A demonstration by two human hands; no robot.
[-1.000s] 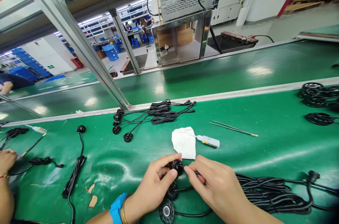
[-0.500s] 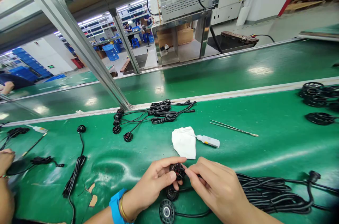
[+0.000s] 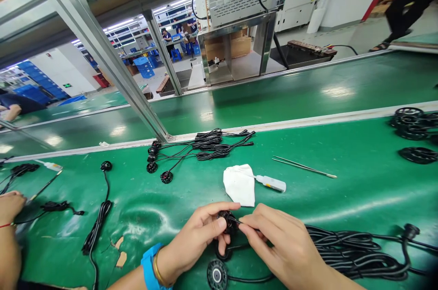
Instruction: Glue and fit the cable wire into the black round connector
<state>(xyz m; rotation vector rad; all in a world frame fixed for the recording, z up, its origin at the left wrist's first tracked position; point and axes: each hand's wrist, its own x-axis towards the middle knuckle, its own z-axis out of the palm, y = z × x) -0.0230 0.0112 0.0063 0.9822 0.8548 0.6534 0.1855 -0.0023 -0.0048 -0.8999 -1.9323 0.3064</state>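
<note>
Between the thumb and fingers of my left hand (image 3: pixel 201 230) sits a small round black housing (image 3: pixel 226 221) with a cable coming out of its right side. My right hand (image 3: pixel 277 239) pinches that black cable (image 3: pixel 236 220) close to the housing. Just below my hands, a black ribbed disc (image 3: pixel 217 275) with a pale centre lies on the green mat, its cable running right under my right hand. Another round black part (image 3: pixel 224 253) is partly hidden behind my left fingers. Thick coiled black cables (image 3: pixel 356 253) lie to the right of my right hand.
Ahead lie a white cloth (image 3: pixel 239 185), a small dropper bottle (image 3: pixel 271 183) and tweezers (image 3: pixel 304 166). Bundled cables with round ends (image 3: pixel 210 144) rest near the ledge. A metal post (image 3: pixel 112 66) rises at left. A co-worker's hand (image 3: pixel 12 205) is at the far left.
My left hand has turned the housing slightly, and the cable at its right side shows more clearly. A person's legs have come into view at the upper right.
</note>
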